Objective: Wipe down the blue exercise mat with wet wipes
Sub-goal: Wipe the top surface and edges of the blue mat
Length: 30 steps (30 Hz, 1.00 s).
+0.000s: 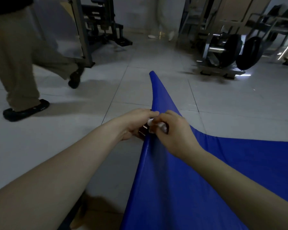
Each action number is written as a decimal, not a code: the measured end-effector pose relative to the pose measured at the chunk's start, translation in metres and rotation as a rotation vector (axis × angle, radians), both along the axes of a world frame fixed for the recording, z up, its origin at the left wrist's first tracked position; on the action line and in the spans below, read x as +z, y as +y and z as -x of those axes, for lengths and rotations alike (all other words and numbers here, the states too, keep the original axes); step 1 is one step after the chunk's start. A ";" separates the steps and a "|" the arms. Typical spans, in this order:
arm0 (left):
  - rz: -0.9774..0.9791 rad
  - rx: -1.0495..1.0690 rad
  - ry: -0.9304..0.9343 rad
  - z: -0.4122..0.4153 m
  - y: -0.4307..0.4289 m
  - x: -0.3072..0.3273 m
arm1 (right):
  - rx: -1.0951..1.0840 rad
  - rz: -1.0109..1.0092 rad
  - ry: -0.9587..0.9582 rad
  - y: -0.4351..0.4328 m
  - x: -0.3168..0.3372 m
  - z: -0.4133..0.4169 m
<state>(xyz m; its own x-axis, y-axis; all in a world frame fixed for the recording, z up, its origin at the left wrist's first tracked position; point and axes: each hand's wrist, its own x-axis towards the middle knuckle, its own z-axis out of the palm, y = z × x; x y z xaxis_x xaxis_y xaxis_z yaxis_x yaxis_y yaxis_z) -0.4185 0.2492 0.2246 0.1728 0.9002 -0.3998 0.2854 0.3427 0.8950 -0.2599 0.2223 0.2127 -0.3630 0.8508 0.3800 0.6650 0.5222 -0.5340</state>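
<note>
The blue exercise mat [186, 176] runs from the bottom of the head view up to a narrow far end near the middle, and part of it spreads off to the right. Its left edge looks raised. My left hand [136, 124] and my right hand [171, 131] meet over that left edge. Both have curled fingers round a small white thing, probably a wet wipe [150, 122], with a dark part under it. Most of what they hold is hidden by the fingers.
A person in tan trousers and black shoes [26, 110] walks on the white tiled floor at the left. A wheeled metal frame [83, 47] stands behind them. Gym gear with black weight plates [231, 48] stands at the back right. Another person's feet [161, 35] show far back.
</note>
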 end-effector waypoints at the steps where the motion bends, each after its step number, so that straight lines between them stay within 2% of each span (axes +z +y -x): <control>1: -0.017 0.016 0.004 0.000 0.001 -0.001 | 0.036 0.016 -0.004 -0.004 0.000 0.003; 5: -0.064 0.196 0.009 0.001 0.006 -0.005 | 0.368 0.160 -0.077 -0.040 0.003 0.020; 7: -0.054 0.236 -0.001 0.002 0.008 -0.008 | 0.479 0.156 -0.154 -0.051 0.002 0.023; 9: -0.033 0.215 -0.033 0.002 0.008 -0.010 | 0.421 0.101 -0.129 -0.043 0.003 0.019; 14: 0.030 0.002 -0.046 0.006 0.005 -0.004 | 0.035 -0.012 -0.034 -0.002 0.000 -0.002; 16: 0.083 -0.039 0.022 0.007 0.002 0.002 | 0.083 -0.008 -0.040 -0.009 -0.004 0.004; 18: 0.094 -0.010 0.106 0.009 0.000 0.005 | 0.266 0.052 -0.070 -0.029 -0.006 0.015; 21: 0.064 0.076 0.118 0.008 0.001 0.001 | 0.486 0.114 -0.186 -0.049 -0.006 0.026; 23: 0.040 0.128 0.088 0.008 0.002 -0.002 | 0.420 0.077 -0.164 -0.042 -0.003 0.025; 28: 0.054 0.104 0.021 0.006 0.000 0.003 | 0.058 -0.025 -0.076 -0.007 0.001 0.007; 30: 0.035 0.146 0.032 0.005 0.002 0.003 | 0.058 -0.010 -0.057 -0.009 0.000 0.008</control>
